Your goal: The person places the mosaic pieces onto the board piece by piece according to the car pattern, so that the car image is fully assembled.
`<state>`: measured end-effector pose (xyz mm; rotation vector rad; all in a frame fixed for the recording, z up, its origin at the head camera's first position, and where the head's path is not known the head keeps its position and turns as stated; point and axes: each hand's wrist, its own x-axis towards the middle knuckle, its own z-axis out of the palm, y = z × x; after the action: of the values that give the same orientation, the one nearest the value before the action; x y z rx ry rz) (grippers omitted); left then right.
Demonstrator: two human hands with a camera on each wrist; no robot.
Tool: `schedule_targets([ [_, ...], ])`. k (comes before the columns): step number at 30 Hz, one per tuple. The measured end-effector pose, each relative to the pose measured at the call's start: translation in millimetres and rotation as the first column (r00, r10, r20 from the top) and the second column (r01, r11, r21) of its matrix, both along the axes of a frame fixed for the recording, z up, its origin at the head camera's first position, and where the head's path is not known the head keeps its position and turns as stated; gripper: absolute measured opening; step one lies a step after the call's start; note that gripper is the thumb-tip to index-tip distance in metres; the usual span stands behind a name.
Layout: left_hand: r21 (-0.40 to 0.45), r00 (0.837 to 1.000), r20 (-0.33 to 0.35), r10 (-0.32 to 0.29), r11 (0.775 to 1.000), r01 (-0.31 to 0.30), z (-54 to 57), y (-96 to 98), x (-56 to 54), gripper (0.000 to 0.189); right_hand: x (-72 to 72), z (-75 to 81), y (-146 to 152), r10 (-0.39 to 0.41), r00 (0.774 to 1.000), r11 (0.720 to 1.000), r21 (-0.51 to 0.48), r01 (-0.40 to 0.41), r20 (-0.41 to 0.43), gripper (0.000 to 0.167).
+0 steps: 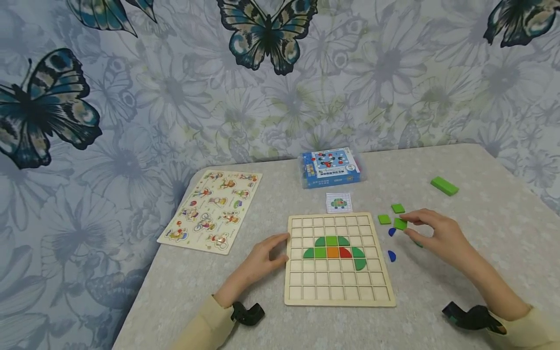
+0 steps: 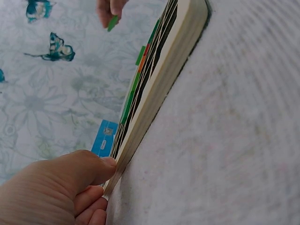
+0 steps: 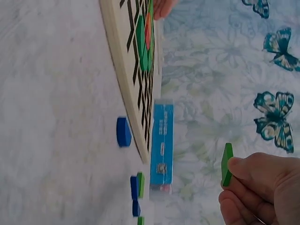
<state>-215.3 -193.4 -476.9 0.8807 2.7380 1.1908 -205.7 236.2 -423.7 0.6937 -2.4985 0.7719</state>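
My right hand (image 1: pixel 442 236) pinches a green square tile (image 3: pixel 227 164) between thumb and fingers, to the right of the gridded wooden board (image 1: pixel 302 294). In the right wrist view the tile is raised above the table. Along the board's left edge rests my left hand (image 1: pixel 258 262), its thumb and index fingertip touching the rim a little apart. Around the middle of the grid lie green squares (image 1: pixel 331 240), an orange square (image 1: pixel 333 252), a red rounded piece (image 1: pixel 345 252) and dark green rounded pieces (image 1: pixel 360 264).
Right of the board lie two green squares (image 1: pixel 384 219) and blue half-round pieces (image 1: pixel 391 256). A dark green piece (image 1: pixel 418 244) is partly hidden by my right hand. Beyond stand a pattern card (image 1: pixel 339 203), a blue box (image 1: pixel 331 181) and a green block (image 1: pixel 444 185). A picture board (image 1: pixel 210 209) lies left.
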Motion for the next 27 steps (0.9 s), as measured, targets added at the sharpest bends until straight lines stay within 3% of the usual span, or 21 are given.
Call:
schedule_targets([
  [7, -0.009, 1.0, -0.002, 0.006, 1.0, -0.006, -3.5, 1.2, -0.2, 0.055, 2.5, 2.3, -42.2, 0.157, 0.988, 0.987, -0.021, -0.157, 0.008, 0.039],
  [14, -0.012, 1.0, -0.016, 0.002, 1.0, -0.003, -3.3, 0.9, -0.5, 0.055, 2.5, -4.0, -74.0, 0.333, 0.942, 0.942, -0.068, -0.33, 0.045, 0.034],
  [20, -0.006, 1.0, -0.024, 0.001, 1.0, -0.001, -0.7, 1.4, -1.6, 0.056, 2.1, -10.4, -86.8, 0.381, 0.919, 0.923, -0.097, -0.372, 0.105, 0.03],
  [27, -0.018, 0.999, -0.036, 0.015, 1.0, -0.016, 0.0, 1.3, -2.4, 0.056, -0.3, -21.5, -88.4, 0.385, 0.912, 0.923, -0.057, -0.381, 0.142, 0.03],
])
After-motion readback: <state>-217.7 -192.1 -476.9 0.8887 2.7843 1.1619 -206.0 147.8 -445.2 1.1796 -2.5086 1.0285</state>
